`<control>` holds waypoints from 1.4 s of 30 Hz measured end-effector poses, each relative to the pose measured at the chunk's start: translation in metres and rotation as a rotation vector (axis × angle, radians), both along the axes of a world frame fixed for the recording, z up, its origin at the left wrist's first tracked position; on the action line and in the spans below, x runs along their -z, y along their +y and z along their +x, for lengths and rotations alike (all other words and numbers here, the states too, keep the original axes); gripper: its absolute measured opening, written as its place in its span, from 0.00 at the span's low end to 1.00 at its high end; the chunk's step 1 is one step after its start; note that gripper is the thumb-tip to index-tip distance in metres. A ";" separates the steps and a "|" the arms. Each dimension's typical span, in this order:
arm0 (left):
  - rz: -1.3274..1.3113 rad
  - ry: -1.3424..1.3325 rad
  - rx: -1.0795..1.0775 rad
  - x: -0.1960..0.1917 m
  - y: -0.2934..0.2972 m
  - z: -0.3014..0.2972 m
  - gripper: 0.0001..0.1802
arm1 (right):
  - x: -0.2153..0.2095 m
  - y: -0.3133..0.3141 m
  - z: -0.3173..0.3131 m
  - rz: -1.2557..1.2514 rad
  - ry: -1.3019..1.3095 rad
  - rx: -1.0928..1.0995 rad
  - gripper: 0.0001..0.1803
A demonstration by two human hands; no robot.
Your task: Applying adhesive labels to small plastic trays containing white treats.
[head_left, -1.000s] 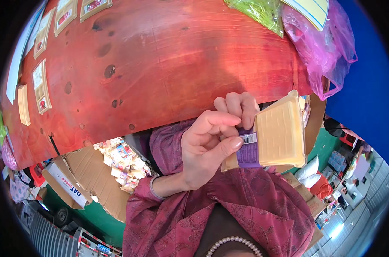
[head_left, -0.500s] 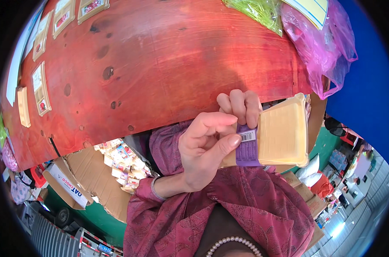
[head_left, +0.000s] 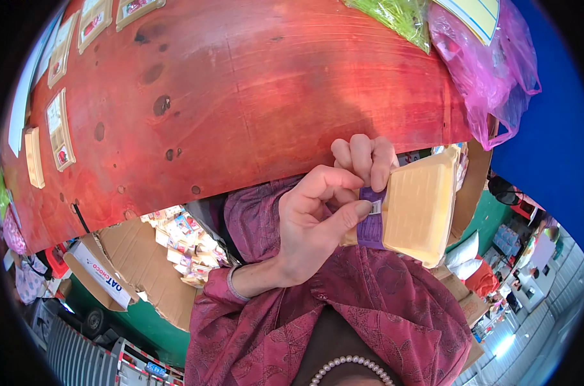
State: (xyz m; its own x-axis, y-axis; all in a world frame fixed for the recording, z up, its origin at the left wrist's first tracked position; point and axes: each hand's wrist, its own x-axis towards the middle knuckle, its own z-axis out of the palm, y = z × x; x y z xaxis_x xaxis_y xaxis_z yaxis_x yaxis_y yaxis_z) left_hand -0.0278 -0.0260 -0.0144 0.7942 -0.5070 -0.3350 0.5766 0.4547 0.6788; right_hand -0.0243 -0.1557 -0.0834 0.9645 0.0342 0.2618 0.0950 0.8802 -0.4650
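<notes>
A pale yellow plastic tray [head_left: 420,206], its underside showing, is held just off the near edge of the table. Around it runs a purple paper band [head_left: 370,229] with a small white barcode patch. My left hand [head_left: 311,222] is closed at the band, its thumb lying over the barcode and the index finger bent above. At the tray's far edge, the curled fingers of my right hand [head_left: 368,161] grip band and tray. The rest of that hand is hidden.
Several filled trays, one of them a long tray [head_left: 61,132], lie at the left of the red wooden table [head_left: 240,96]. A plain tray [head_left: 33,157] is beside them. Small packs [head_left: 186,248] fill a cardboard box [head_left: 144,257] below. A pink plastic bag [head_left: 482,71] hangs at the right corner.
The tray has tilted, its right end turning lower and slightly nearer. My left hand has shifted a little right, its thumb now covering more of the barcode. Both hands keep their hold.
</notes>
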 end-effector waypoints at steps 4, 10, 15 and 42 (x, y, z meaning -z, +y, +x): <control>0.110 -0.160 0.017 0.010 0.001 0.003 0.09 | -0.012 0.008 -0.002 0.195 0.074 -0.025 0.10; 0.512 -0.690 -0.116 -0.001 0.009 0.012 0.08 | -0.010 0.009 0.000 0.302 0.088 -0.122 0.08; 0.478 -1.123 -0.084 -0.011 0.010 0.012 0.25 | -0.003 0.002 0.003 0.271 0.054 -0.225 0.05; 0.087 0.155 -0.068 -0.003 0.051 0.036 0.17 | -0.056 0.013 0.002 -0.446 0.422 0.023 0.27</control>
